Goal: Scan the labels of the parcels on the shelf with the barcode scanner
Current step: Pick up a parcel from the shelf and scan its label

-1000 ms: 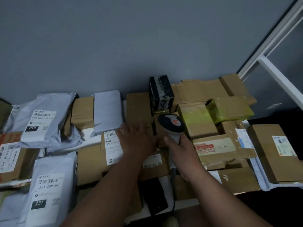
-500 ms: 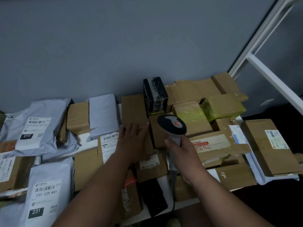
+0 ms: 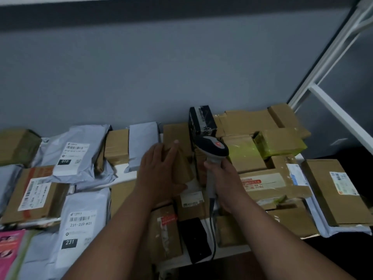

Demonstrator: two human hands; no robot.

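Mid-task, between scans. Right hand (image 3: 224,178) wrapped round the handle of the barcode scanner (image 3: 212,150), head up over the middle of the shelf (image 3: 232,250). Left hand (image 3: 159,170) gripping and tilting a brown parcel (image 3: 182,162) just beside it, probably hunting its label; dim light hides any. Next: turn the label face up, then aim the scanner down at it.

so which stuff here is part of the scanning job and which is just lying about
In the job:
barcode scanner, gripped by right hand
brown box under left hand
labelled grey bags

Just there:
white rack frame
grey wall
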